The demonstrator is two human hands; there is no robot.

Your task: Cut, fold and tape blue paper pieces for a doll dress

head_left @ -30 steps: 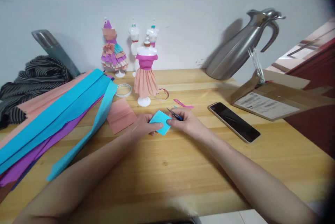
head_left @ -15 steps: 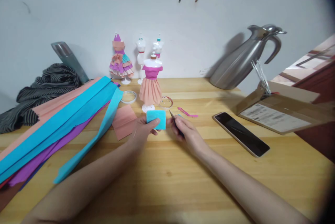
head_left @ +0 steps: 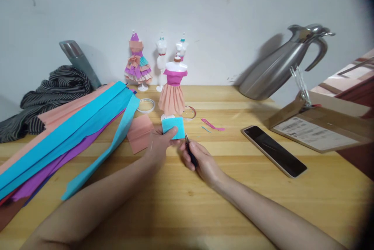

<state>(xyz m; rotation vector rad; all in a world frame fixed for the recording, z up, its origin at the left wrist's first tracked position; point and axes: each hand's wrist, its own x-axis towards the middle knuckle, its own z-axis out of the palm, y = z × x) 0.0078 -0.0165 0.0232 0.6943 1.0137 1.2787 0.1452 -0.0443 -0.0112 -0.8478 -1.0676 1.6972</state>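
Note:
My left hand pinches a small folded piece of turquoise paper and holds it upright just in front of a small mannequin wearing a pink top and a peach pleated skirt. My right hand is closed round small dark scissors, their tips close to the paper's lower right corner. A peach paper piece lies flat just left of my left hand.
Long turquoise, peach and purple crepe strips cover the table's left. Tape rolls, paper scraps, more mannequins, a phone, a cardboard box, a steel jug and striped cloth lie around.
My left hand has turned the turquoise paper from flat to upright and lifted it toward the mannequin. My right hand with the scissors has drawn back and down from the paper.

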